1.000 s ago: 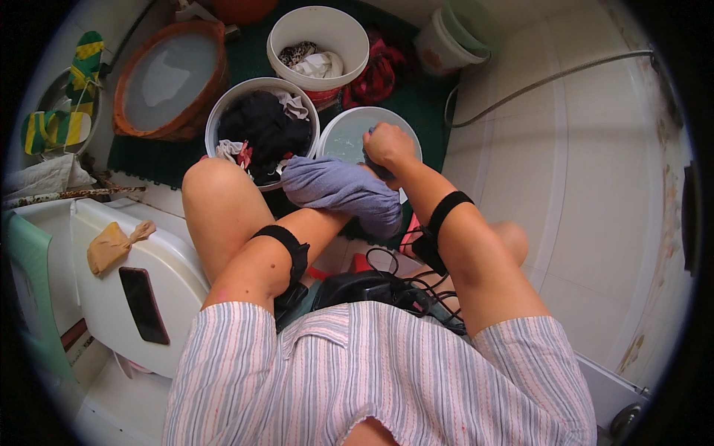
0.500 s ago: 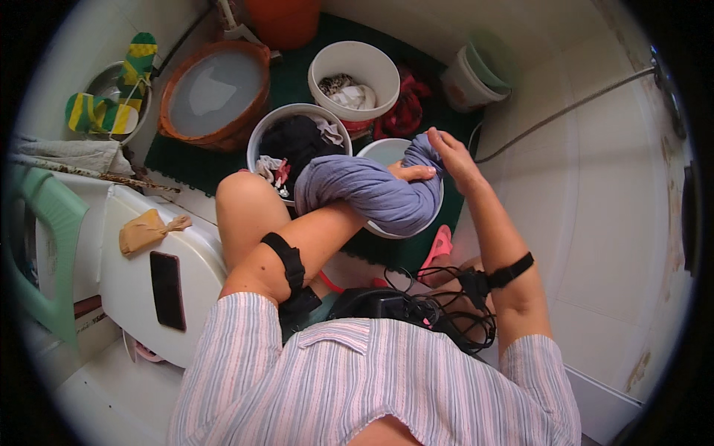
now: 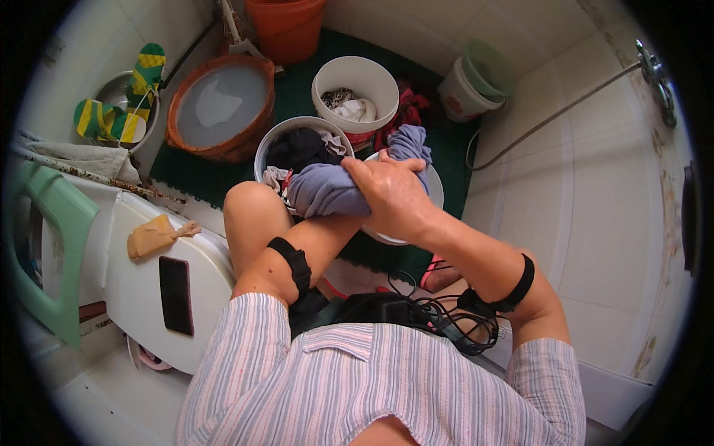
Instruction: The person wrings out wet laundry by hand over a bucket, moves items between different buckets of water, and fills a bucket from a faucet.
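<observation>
A blue-grey cloth point(image 3: 327, 189), bunched and twisted, is stretched over a white basin point(image 3: 433, 195) in front of me. One end drapes over my left forearm point(image 3: 335, 232), and the other sticks up past my fingers. My right hand point(image 3: 398, 195) is closed round the middle of the cloth, back of the hand upward. Beneath it my left hand is mostly hidden, gripping the same cloth. Just left of the basin, a white bucket point(image 3: 262, 152) holds dark and pale clothes point(image 3: 297, 149), and the cloth's near end hangs against it.
Behind stands a white bucket point(image 3: 375, 70) with light laundry, beside red cloth point(image 3: 409, 108). An orange-brown tub point(image 3: 175, 123) of cloudy water and an orange bucket point(image 3: 286, 30) are farther left. Nested pails point(image 3: 461, 93) stand right. A phone point(image 3: 176, 296) lies on a white lid point(image 3: 134, 297).
My right hand has moved left and down from the cloth's far end onto its middle, covering my left hand. The bundle looks more tightly gathered, its free end now poking up.
</observation>
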`<action>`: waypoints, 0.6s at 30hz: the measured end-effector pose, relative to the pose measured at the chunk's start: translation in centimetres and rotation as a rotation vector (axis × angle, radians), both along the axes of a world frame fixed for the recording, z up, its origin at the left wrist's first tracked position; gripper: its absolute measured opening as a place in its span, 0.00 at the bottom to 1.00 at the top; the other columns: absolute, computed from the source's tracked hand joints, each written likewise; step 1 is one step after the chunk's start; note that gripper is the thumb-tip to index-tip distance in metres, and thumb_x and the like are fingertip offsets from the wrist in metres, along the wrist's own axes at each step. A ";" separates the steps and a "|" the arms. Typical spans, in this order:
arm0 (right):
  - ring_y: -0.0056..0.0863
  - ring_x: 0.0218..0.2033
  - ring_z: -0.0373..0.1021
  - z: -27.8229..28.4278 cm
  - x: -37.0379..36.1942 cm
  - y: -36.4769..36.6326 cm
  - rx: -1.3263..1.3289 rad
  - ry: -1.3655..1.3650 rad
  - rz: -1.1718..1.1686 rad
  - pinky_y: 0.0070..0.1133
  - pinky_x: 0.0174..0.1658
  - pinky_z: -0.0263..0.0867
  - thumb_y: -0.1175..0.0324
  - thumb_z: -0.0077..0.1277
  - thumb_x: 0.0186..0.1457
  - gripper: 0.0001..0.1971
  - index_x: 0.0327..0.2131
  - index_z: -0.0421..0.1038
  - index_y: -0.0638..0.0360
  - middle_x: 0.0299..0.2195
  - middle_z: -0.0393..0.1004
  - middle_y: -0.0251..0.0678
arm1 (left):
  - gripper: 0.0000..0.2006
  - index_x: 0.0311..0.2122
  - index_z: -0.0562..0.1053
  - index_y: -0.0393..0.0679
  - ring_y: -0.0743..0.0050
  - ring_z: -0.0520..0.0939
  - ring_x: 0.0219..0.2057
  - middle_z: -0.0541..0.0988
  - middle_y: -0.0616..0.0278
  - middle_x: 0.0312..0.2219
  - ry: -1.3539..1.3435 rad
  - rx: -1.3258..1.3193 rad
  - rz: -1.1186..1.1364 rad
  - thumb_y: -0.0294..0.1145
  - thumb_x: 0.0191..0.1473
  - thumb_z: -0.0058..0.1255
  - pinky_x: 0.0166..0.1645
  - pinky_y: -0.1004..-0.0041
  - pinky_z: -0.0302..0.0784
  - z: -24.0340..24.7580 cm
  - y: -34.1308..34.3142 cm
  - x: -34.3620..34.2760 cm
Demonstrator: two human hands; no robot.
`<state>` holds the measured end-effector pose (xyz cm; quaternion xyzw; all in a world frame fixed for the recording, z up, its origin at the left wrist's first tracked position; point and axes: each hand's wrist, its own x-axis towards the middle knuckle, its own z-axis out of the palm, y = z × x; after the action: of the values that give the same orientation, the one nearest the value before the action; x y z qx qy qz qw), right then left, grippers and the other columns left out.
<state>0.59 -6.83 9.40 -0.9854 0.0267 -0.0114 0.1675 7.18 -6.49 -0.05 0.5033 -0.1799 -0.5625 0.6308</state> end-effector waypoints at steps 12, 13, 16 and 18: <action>0.29 0.28 0.64 5.7 -0.1 1.0 0.086 -0.384 0.327 0.25 0.37 0.57 0.76 0.50 0.20 0.24 0.32 0.63 0.55 0.24 0.66 0.33 | 0.25 0.34 0.64 0.40 0.70 0.71 0.26 0.70 0.60 0.26 0.913 -0.372 0.008 0.52 0.37 0.45 0.35 0.72 0.68 3.1 -0.4 4.7; 0.29 0.28 0.64 6.2 -0.3 1.0 0.097 -0.422 0.355 0.26 0.38 0.57 0.75 0.51 0.20 0.24 0.32 0.64 0.54 0.24 0.66 0.32 | 0.22 0.33 0.64 0.44 0.70 0.71 0.23 0.70 0.61 0.24 0.981 -0.365 -0.038 0.51 0.36 0.47 0.31 0.71 0.70 4.1 0.3 4.4; 0.28 0.28 0.65 8.7 -1.1 1.0 0.189 -0.463 0.356 0.30 0.42 0.54 0.71 0.52 0.23 0.22 0.32 0.64 0.56 0.25 0.67 0.32 | 0.28 0.40 0.59 0.44 0.67 0.70 0.28 0.68 0.57 0.28 0.934 -0.524 -0.080 0.49 0.34 0.47 0.36 0.70 0.68 4.8 1.7 3.8; 0.29 0.30 0.65 10.3 -1.6 0.6 0.258 -0.488 0.364 0.32 0.43 0.52 0.67 0.54 0.25 0.23 0.32 0.64 0.61 0.27 0.67 0.36 | 0.29 0.42 0.57 0.44 0.67 0.69 0.33 0.66 0.57 0.32 0.845 -0.676 -0.122 0.46 0.34 0.48 0.41 0.70 0.65 5.9 2.6 3.5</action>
<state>-0.97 -6.21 19.73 -0.9129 -0.1898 -0.2133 0.2917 10.65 -3.92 5.81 -0.0087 -0.1103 -0.6622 0.7411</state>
